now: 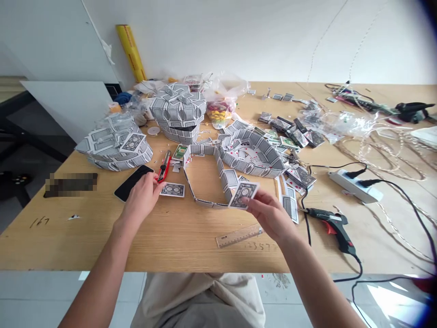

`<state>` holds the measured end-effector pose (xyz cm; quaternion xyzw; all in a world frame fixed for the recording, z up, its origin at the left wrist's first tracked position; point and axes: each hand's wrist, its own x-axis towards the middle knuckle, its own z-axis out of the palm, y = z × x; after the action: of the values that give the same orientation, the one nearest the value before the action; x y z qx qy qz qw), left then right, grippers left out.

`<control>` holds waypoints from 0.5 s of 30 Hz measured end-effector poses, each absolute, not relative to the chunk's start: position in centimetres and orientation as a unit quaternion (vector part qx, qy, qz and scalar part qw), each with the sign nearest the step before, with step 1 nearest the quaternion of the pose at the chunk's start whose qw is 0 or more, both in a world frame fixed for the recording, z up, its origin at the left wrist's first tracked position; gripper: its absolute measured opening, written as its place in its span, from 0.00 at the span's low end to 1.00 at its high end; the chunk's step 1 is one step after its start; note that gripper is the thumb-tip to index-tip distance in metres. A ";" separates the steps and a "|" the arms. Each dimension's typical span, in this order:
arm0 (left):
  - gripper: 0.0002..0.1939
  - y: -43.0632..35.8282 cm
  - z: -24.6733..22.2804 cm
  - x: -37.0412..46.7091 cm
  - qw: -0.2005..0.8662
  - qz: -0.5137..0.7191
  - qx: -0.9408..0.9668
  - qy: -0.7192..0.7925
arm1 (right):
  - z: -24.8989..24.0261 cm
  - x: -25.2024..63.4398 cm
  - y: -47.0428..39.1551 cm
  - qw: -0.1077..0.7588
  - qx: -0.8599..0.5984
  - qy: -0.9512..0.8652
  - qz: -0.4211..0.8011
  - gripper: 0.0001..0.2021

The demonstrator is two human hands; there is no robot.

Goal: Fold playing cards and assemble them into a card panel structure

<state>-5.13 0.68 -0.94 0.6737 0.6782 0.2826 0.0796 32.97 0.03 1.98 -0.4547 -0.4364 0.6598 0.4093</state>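
My left hand point(145, 193) has its fingers closed at the lower end of a red-and-black utility knife point(164, 166), beside a black phone point(132, 183). A playing card point(173, 190) lies face down just right of those fingers. Pinched between thumb and fingers of my right hand point(269, 212) is another patterned card point(243, 195), raised over the near right side of an open ring of joined cards point(190, 184). Behind and to the right, a card-built tray point(252, 171) holds loose cards.
Two card-covered boxes point(179, 107) point(116, 143) stand at the back left. A clear ruler point(238, 235) lies near the front. On the right are a glue gun point(332, 224), a power strip point(355, 186) and tangled cords.
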 end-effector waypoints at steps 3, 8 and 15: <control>0.09 -2.4 -0.9 -1.8 0.031 0.279 0.690 0.667 | 1.5 32.9 -2.1 0.359 -0.454 -0.468 0.668 0.18; 0.05 -9.3 -2.1 8.7 0.163 0.187 0.799 0.547 | 0.6 31.9 -3.5 0.351 -0.437 -0.482 0.673 0.21; 0.20 -10.9 -3.9 16.9 0.121 0.137 0.821 0.541 | 0.5 31.9 -3.3 0.415 -0.478 -0.449 0.631 0.25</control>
<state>16.94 -10.85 -3.89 0.8209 0.5411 0.1372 0.1206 31.89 -3.31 0.51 -0.4780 -0.4485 0.6313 0.4145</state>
